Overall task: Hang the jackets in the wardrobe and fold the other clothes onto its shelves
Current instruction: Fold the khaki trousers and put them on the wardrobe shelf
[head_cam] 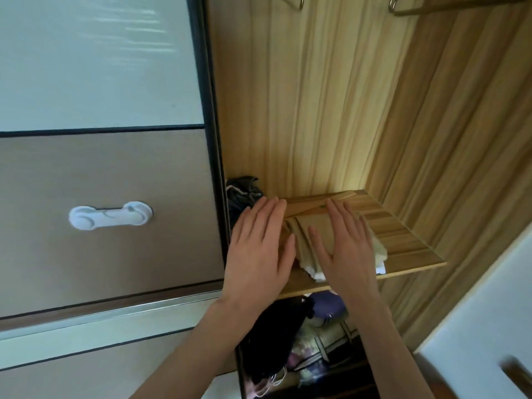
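Observation:
A folded tan garment (pixel 305 237) lies on the wooden wardrobe shelf (pixel 403 237), on top of pale folded clothes (pixel 377 251) whose edges stick out at the right and front. My left hand (pixel 259 249) lies flat with straight fingers at the garment's left edge. My right hand (pixel 345 246) presses flat on its right half. Neither hand grips anything. A dark grey crumpled garment (pixel 241 194) sits at the shelf's back left.
The sliding wardrobe door (pixel 109 197) with a white child lock (pixel 110 216) stands to the left. Empty hangers (pixel 403 7) hang at the top. Below the shelf, a compartment holds a black garment (pixel 273 341) and mixed clothes (pixel 325 312). A white surface (pixel 489 326) is at right.

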